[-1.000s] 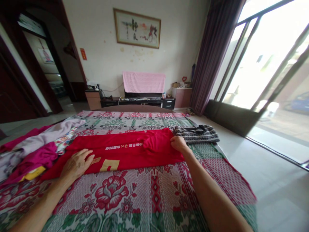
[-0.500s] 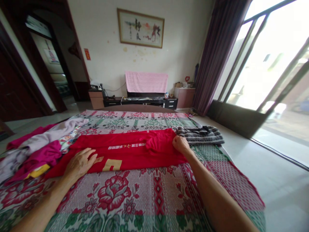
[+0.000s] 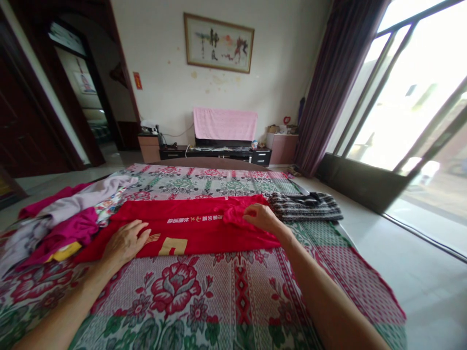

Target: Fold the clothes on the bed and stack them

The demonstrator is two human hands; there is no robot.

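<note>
A red shirt with white lettering and a tan printed patch lies folded lengthwise across the patterned cloth. On its left part rests my left hand, palm down with the fingers apart. My right hand is at the shirt's right part, thumb and fingers pinched on the bunched red fabric. Just beyond that hand, to the right, is a folded black-and-white striped garment.
The patterned cloth covers the table. At the left lies a heap of clothes in magenta, pale lilac and white. A low cabinet, with a pink towel above it, stands against the far wall.
My right hand has moved left from the shirt's right end, and the fabric by it is more bunched. My left hand stays on the shirt. The view has shifted slightly.
</note>
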